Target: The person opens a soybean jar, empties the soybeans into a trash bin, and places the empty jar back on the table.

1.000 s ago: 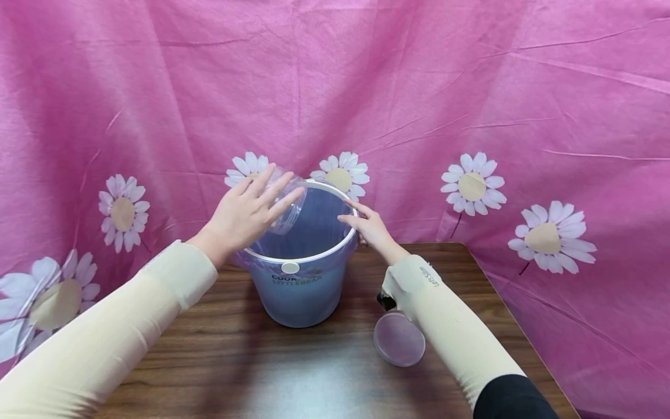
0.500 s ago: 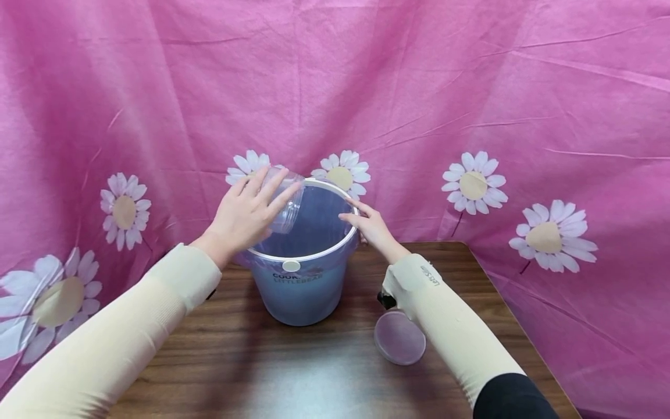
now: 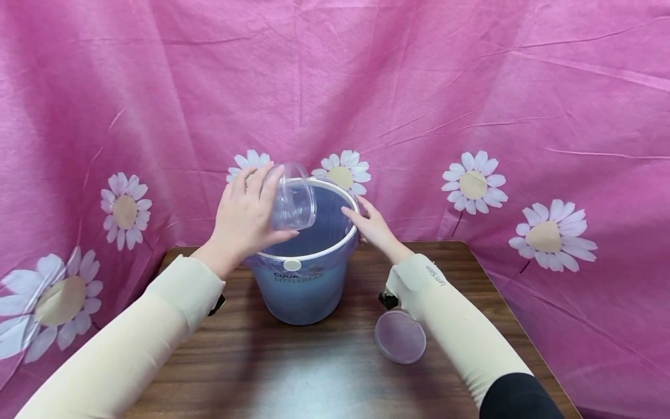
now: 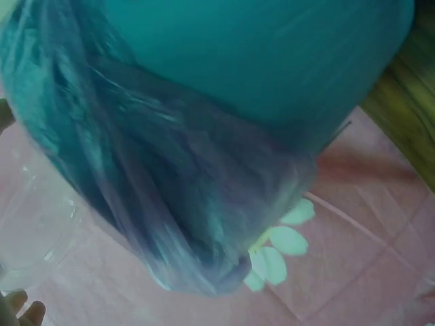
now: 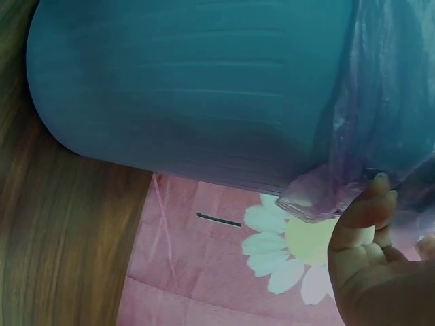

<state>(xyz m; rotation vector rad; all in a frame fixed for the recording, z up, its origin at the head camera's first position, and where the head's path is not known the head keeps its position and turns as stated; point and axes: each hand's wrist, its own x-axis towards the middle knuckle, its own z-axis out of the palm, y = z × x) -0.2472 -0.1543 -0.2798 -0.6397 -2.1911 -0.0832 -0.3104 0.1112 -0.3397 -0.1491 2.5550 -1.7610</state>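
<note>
A blue trash bin (image 3: 300, 299) stands on the wooden table (image 3: 293, 372), with a white ring (image 3: 310, 256) around its mouth. A thin purple plastic bag (image 4: 197, 163) hangs in folds over its outside. My left hand (image 3: 243, 212) holds a clear plastic jar (image 3: 295, 203) tipped on its side over the bin's mouth, its wide opening facing right. No contents show inside the jar. On the right side of the rim my right hand (image 3: 376, 226) grips, thumb inward and fingers curled outside against the bag, as the right wrist view shows.
A round translucent lid (image 3: 400, 336) lies on the table right of the bin, beside the right forearm. Behind the table hangs a pink cloth (image 3: 398, 105) with white daisies. The table's right edge (image 3: 515, 323) runs past the right arm.
My left hand has turned, bringing its thumb under the jar. The jar has moved slightly right, with its opening swung more to the right. My right hand stays at the rim.
</note>
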